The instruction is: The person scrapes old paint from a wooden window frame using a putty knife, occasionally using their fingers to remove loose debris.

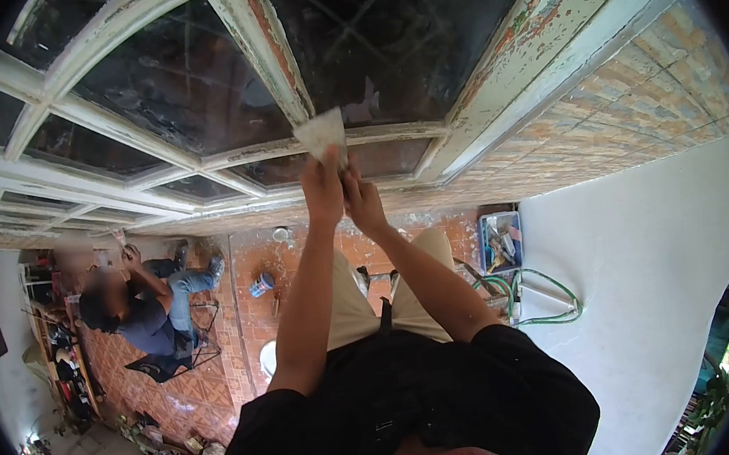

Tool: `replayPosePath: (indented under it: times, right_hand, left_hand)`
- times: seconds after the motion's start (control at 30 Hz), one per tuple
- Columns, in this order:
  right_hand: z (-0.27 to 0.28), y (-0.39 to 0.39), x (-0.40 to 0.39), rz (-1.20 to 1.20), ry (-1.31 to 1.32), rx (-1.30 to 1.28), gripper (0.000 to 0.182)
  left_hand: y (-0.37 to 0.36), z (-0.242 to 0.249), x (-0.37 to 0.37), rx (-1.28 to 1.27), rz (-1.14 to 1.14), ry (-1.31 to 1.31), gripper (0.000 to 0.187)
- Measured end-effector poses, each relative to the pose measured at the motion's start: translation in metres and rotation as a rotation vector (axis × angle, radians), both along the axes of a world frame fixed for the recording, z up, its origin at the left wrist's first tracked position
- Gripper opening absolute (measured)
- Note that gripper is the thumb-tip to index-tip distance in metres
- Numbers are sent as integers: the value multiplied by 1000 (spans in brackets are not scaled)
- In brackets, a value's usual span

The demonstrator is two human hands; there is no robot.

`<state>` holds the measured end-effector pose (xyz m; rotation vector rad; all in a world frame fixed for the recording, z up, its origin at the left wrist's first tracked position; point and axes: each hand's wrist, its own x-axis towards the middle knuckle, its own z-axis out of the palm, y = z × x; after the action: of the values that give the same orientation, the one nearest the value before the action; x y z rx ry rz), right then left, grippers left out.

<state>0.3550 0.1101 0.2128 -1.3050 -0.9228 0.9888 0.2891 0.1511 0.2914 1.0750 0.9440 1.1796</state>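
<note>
Both my arms reach up to an old window frame (271, 54) with peeling white paint and dark glass panes. My left hand (323, 188) grips a pale, roughly triangular sheet (324, 133), perhaps sandpaper, and presses it flat against the horizontal bar of the frame where it meets a vertical bar. My right hand (364, 201) sits close against the left hand, just below the sheet's lower corner, fingers curled. I cannot tell whether it also grips the sheet. My torso in a black shirt and my beige trousers fill the lower middle.
Far below on the terracotta floor another person (150, 307) crouches at the left. A small can (261, 283), a blue crate of tools (500, 242) and a green hose (549, 302) lie there. Brick wall (630, 92) flanks the frame; a white wall (647, 289) is on the right.
</note>
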Motion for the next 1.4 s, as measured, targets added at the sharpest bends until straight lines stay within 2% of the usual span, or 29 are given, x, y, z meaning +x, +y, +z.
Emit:
replayPosePath:
  times: [0.07,0.13,0.33,0.43,0.57,0.6,0.67,0.73,0.77,0.8,0.83,0.9,0.93,0.97,1.03,1.1,1.17,1.2,1.23,1.3,1.33,1.4]
  right_hand:
    - [-22,-14,-3,-14,-79,-32,58]
    - [-22,-21,1,-17,-162,-84,59]
    - [-18,-33,1,5,-139,-124,56]
    - [-24,-31,-3,2,-165,-68,50]
    - [-30,-54,-3,143,-186,-167,39]
    - [-30,-62,-3,194,-235,-203,36]
    - [-30,-82,-2,284,-72,-304,26]
    - [-25,-98,-4,323,9,-378,22]
    - [-21,-104,-5,235,30,-378,22]
    - [-15,-108,-5,147,49,-378,29]
    - [-2,-109,-4,162,34,-384,29]
    - [32,-106,2,36,-45,-265,38]
    - [46,-102,7,102,-78,-215,47]
    - [53,-99,13,112,-89,-216,47]
    - [61,-95,24,182,-463,-120,46]
    - [71,-86,27,218,-500,-83,45]
    - [94,-76,24,297,-289,-303,47]
    - [98,-70,22,297,-157,-326,51]
    - [97,-67,20,311,-166,-327,51]
    - [95,-62,19,305,37,-373,55]
    - [92,-62,16,317,61,-383,57]
    - [89,-61,9,326,94,-400,56]
  left_hand:
    - [-5,-36,-7,-44,-26,-47,32]
    - [-10,-37,-4,-121,-1,-145,27]
    - [-16,-38,1,-141,19,-249,23]
    - [-14,-45,-6,-180,-23,-293,24]
    - [-26,-75,-27,-255,3,-381,28]
    - [-32,-90,-33,-372,23,-450,29]
    - [-39,-109,-38,-529,63,-500,32]
    - [-41,-103,-36,-562,34,-525,32]
    - [-39,-96,-33,-586,-9,-541,32]
    - [-37,-88,-28,-581,-35,-616,32]
    - [-37,-74,-19,-580,-21,-633,32]
    - [-36,-41,1,-523,99,-482,29]
    - [-35,-32,7,-466,101,-515,32]
    - [-32,-26,9,-464,110,-528,32]
    - [-28,-14,6,-576,81,-764,38]
    - [-21,-5,7,-636,142,-710,43]
    - [-11,-7,6,-668,99,-506,42]
    - [-5,-13,6,-736,111,-598,40]
    - [-1,-20,6,-733,124,-610,40]
    - [4,-26,3,-690,110,-472,38]
    - [5,-25,1,-691,117,-483,38]
    - [3,-24,-3,-547,214,-251,37]
